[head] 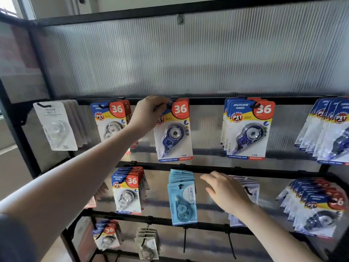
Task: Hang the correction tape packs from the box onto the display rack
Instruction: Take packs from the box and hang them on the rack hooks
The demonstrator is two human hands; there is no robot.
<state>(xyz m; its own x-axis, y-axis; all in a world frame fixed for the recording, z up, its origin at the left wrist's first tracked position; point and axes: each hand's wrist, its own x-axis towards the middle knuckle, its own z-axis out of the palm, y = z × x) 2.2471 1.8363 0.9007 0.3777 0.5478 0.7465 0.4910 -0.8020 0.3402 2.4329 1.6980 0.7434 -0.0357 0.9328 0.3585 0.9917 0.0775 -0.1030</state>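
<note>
Head view: left hand on "36 CORRECTION TAPE SMOOTH" pack.

Head-worn camera faces the display rack at arm's length.
One wide-angle view, level, rails filling the frame's lower half.

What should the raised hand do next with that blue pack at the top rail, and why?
Probably slide the blue pack further back along its hook, then let go. The left hand pinches the pack's top edge right at the hook under the top rail, so the pack seems to be on the hook but not released. The right hand hovers open lower down, holding nothing.
</note>
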